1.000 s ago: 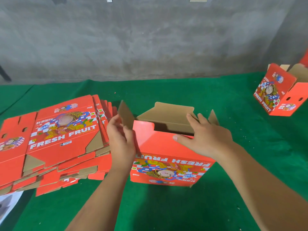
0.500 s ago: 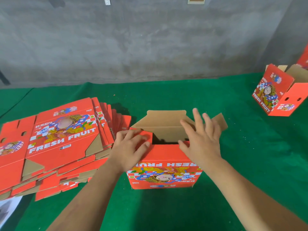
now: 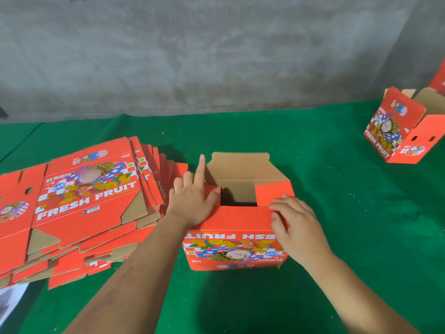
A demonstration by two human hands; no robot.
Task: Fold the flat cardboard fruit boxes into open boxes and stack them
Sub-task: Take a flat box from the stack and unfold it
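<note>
A red "FRESH FRUIT" cardboard box (image 3: 234, 247) stands upside down on the green cloth in the middle, its upper flaps partly folded in. My left hand (image 3: 192, 201) presses the left side flap down, index finger pointing up along the brown far flap. My right hand (image 3: 297, 224) lies on the near flap at the right corner, fingertips touching the folded right side flap (image 3: 272, 194). A dark gap stays between the flaps. A pile of flat red boxes (image 3: 81, 201) lies at the left.
A folded open red box (image 3: 399, 131) stands at the far right on the green cloth (image 3: 337, 213), with another red piece at the frame edge behind it. A grey concrete wall runs along the back. White paper shows at the lower left corner.
Both side flaps have been pushed from upright down over the opening. My right hand has come back from the far flap to the near right corner, and my left hand now lies flat on the left flap.
</note>
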